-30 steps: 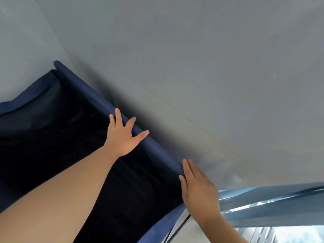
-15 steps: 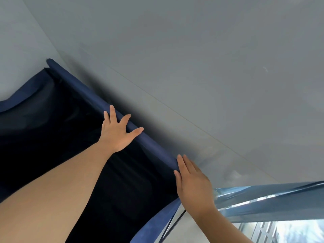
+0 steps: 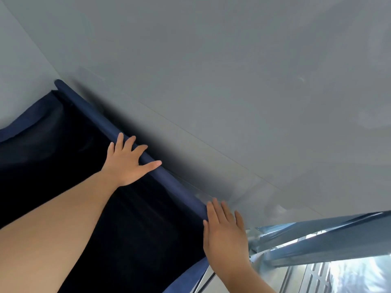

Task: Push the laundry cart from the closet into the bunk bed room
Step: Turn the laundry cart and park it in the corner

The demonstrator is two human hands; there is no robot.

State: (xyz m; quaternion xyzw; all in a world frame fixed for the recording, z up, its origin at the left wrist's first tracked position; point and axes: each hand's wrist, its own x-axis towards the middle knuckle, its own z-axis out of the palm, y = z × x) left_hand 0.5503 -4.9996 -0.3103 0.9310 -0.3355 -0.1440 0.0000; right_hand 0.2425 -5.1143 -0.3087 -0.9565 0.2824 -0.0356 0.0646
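A navy-blue fabric laundry cart (image 3: 63,187) fills the lower left of the head view, its dark, deep inside open to the camera. Its far top edge is a padded blue fabric-covered rail (image 3: 101,123) that runs on a slant from upper left to lower right, close against a plain pale grey wall (image 3: 232,81).

The left hand (image 3: 127,163) lies palm down on that rail, about midway along it. Its fingers (image 3: 120,142) are spread wide and flat over the top of the rail, the thumb stretched out along the rail toward the right; they are not curled around it, so the hand presses on the rail and grasps nothing. The bare left forearm crosses the cart's dark inside from the lower left.

The right hand (image 3: 226,235) rests at the rail's lower right end, at the cart's corner. Its fingers (image 3: 218,210) are straight and held close together, lying flat with their tips at the end of the rail; whether the palm touches the corner cannot be told. It holds nothing.

Right of the cart's corner, silvery metal bars (image 3: 317,240) run on a slant, with bright light behind them; what they belong to is unclear.
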